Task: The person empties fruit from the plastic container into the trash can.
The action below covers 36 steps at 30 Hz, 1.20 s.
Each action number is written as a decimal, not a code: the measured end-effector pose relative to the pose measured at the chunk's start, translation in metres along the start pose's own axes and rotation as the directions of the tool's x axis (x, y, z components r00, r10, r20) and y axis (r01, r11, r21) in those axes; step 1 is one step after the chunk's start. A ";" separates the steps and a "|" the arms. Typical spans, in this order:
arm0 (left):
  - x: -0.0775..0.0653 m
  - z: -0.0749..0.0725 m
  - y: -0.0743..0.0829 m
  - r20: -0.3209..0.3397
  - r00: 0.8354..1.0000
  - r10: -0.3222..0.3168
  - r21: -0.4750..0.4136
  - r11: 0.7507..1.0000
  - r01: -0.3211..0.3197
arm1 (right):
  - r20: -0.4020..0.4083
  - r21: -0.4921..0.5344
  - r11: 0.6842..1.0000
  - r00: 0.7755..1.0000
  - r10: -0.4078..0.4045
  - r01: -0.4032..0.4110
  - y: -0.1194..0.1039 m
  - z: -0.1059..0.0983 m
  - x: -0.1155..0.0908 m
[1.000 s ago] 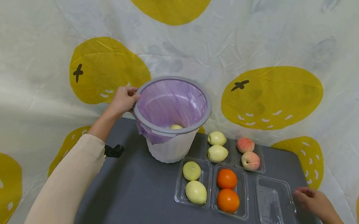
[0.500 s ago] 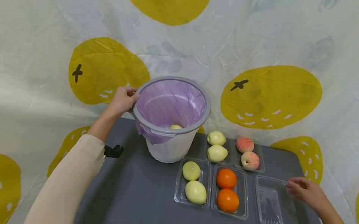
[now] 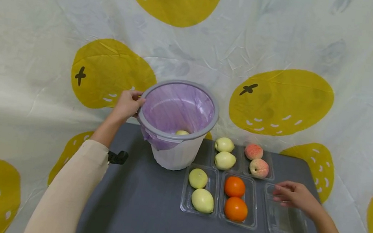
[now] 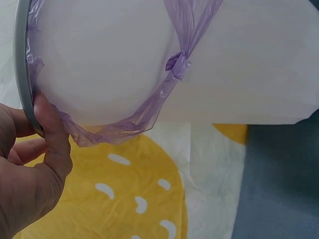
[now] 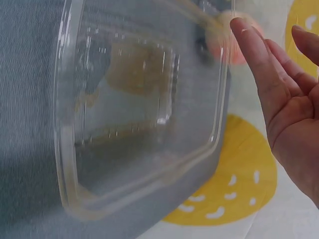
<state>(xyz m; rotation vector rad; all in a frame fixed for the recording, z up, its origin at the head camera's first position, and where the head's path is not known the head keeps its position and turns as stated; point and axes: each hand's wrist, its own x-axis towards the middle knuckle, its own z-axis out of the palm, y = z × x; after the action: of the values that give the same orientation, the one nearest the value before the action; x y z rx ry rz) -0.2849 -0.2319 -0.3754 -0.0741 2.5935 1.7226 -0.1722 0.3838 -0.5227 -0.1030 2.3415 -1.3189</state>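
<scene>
Four clear trays (image 3: 252,208) on the dark surface (image 3: 137,213) have two fruits each, so that part looks done. The two back ones have pale yellow fruits (image 3: 225,160) and pink peaches (image 3: 259,168). The two front ones have light green fruits (image 3: 202,200) and bright oranges (image 3: 236,209). At the right end of the front row, the last tray (image 3: 283,225) has no fruit in it. That tray seems to be the part left to do.

The tall white bin (image 3: 181,155) stands on the left, with a purple bag (image 3: 173,106) inside. Just one pale fruit (image 3: 182,132) peeks up in the bag. I can't tell if more hide under it.

The left hand (image 3: 127,104) pinches the bin's gray rim between thumb and fingers. The right hand (image 3: 295,195) is over the far end of the last tray, with long, loose fingers and nothing in it. I can't tell if it touches the tray.
</scene>
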 end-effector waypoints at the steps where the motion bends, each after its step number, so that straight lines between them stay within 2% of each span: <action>1: 0.000 0.000 0.000 0.000 1.000 0.002 0.001 1.000 -0.002 | 0.013 0.008 1.000 1.000 0.006 -0.006 -0.002 0.002 0.001; 8: 0.000 0.000 -0.001 -0.004 1.000 0.008 0.014 1.000 -0.008 | 0.064 0.029 0.999 0.997 0.039 -0.041 -0.009 0.018 0.009; 16: 0.001 -0.001 -0.003 -0.010 1.000 0.020 0.004 1.000 -0.020 | 0.086 -0.035 0.998 0.995 0.054 -0.052 -0.021 0.036 0.013; 19: 0.001 0.000 -0.001 -0.011 1.000 0.016 0.005 1.000 -0.016 | 0.100 -0.048 0.998 0.994 0.047 -0.042 -0.020 0.038 0.014; 26: 0.000 0.001 0.001 -0.002 1.000 0.005 -0.002 1.000 -0.005 | 0.093 -0.047 0.995 0.991 0.092 -0.088 -0.017 0.044 0.020; 36: -0.001 0.001 0.002 -0.019 1.000 -0.016 -0.001 1.000 0.016 | 0.121 -0.040 0.995 0.988 0.095 -0.091 -0.008 0.053 0.031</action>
<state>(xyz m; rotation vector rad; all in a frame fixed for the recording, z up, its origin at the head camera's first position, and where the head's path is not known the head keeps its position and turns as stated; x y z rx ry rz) -0.2841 -0.2300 -0.3740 -0.1115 2.5984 1.7263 -0.1798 0.3289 -0.5501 -0.0820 2.2384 -1.1942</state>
